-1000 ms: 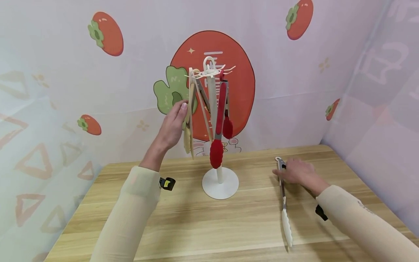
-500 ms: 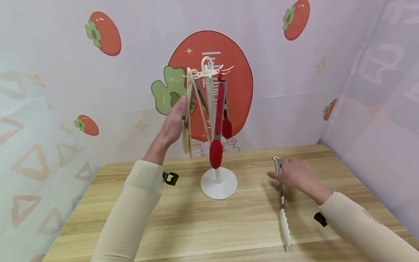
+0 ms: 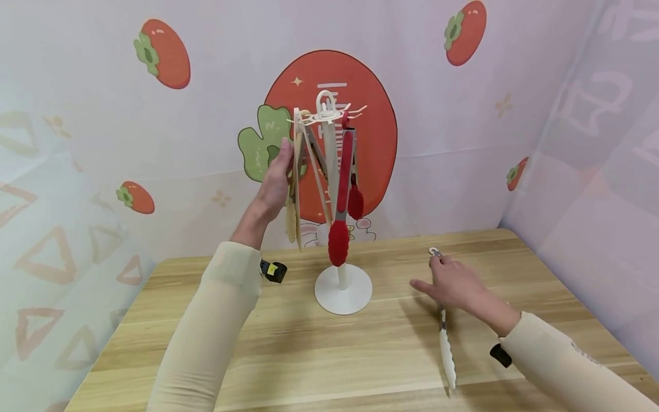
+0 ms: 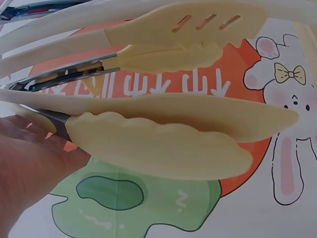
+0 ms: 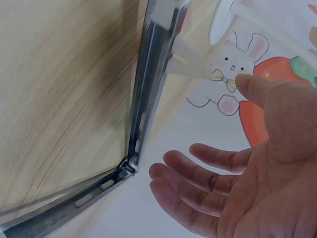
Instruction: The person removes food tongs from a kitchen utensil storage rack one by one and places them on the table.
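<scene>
In the head view my left hand (image 3: 275, 180) is raised at the left side of a white hanging rack (image 3: 332, 149), thumb up. It touches the handle of hanging cream-headed tongs (image 4: 158, 148); in the left wrist view the fingers reach loosely behind that handle. A flat cream-headed utensil (image 4: 198, 111) hangs right beside these tongs. My right hand (image 3: 455, 283) hovers over white-tipped metal tongs (image 3: 447, 352) lying on the table. Its fingers are relaxed, thumb spread, holding nothing. In the right wrist view the metal tongs (image 5: 143, 89) stand apart from the fingers.
Red-headed tongs (image 3: 338, 243) hang at the rack's front, smaller red ones (image 3: 356, 201) behind. A slotted cream turner (image 4: 213, 22) and smaller cream tongs (image 4: 168, 57) hang further round. The rack's round white base (image 3: 343, 297) stands on the wooden table (image 3: 309, 355), before a printed cloth wall.
My right hand has shifted left and toward me, across the lying tongs, its thumb spreading out. The left hand's thumb has lifted along the hanging tongs; the utensils stay nearly still.
</scene>
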The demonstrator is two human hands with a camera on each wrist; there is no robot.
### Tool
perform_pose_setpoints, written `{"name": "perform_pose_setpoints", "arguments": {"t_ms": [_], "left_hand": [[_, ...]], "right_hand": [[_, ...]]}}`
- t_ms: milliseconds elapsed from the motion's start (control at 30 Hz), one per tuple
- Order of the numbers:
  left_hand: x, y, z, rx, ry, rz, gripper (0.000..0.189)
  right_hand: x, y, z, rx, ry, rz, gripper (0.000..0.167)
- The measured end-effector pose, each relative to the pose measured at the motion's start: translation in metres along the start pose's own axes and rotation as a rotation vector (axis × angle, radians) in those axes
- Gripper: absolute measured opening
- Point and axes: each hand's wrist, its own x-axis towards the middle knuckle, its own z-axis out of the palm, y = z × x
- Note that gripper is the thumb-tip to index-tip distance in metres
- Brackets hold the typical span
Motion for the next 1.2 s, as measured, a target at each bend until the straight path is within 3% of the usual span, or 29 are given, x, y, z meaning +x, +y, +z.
{"name": "perform_pose_setpoints", "arguments": {"t_ms": [500, 1200], "left_hand": [[0.008, 0.004, 0.0, -0.156, -0.031, -0.03, 0.071], [0.006, 0.007, 0.0, -0.199, 0.0, -0.02, 0.061]], "right_hand": [[-0.008, -0.013, 0.006, 0.027, -0.001, -0.088, 0.062], [-0.014, -0.026, 0.008, 0.028, 0.014, -0.124, 0.056]]}}
